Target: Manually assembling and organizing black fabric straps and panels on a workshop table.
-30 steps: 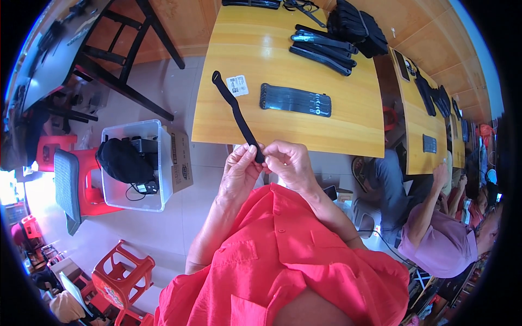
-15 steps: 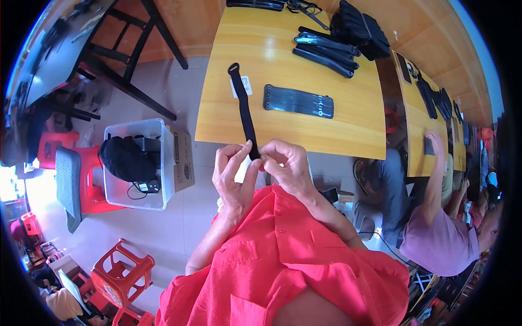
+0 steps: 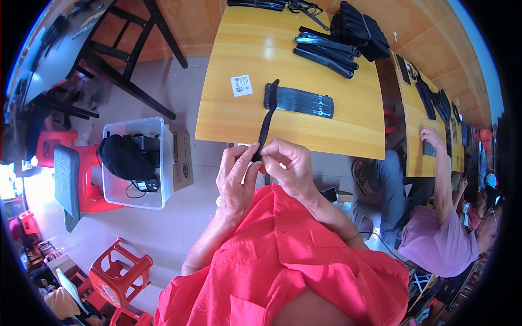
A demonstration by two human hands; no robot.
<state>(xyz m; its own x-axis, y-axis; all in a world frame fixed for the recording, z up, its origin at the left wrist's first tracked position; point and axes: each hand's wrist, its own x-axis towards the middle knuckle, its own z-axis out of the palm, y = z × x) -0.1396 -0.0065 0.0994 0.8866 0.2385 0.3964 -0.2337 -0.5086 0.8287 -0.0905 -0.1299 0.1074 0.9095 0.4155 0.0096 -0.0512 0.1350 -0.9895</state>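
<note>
A narrow black strap [image 3: 266, 126] runs from my fingers up over the near edge of the yellow table, its far end crossing the left part of a flat dark packaged piece [image 3: 302, 102]. My left hand [image 3: 235, 176] pinches the strap's near end between thumb and fingers. Close against it, my right hand [image 3: 288, 167] grips the same end; the exact spot between the fingertips is hidden. To the left of the packaged piece lies a white printed label [image 3: 241, 86], flat on the table [image 3: 337, 136].
Several dark packaged strips [image 3: 326, 51] and a black bundle [image 3: 359, 30] lie at the table's far right. A clear plastic bin [image 3: 164, 187] stands left on the floor, near a red stool [image 3: 120, 271]. At right, another person [image 3: 440, 233] works at a neighbouring table.
The strap's far end has swung right, off the white label and onto the packaged piece; it now appears edge-on. Both my hands stay pinched at its near end. The neighbour's hand has moved slightly.
</note>
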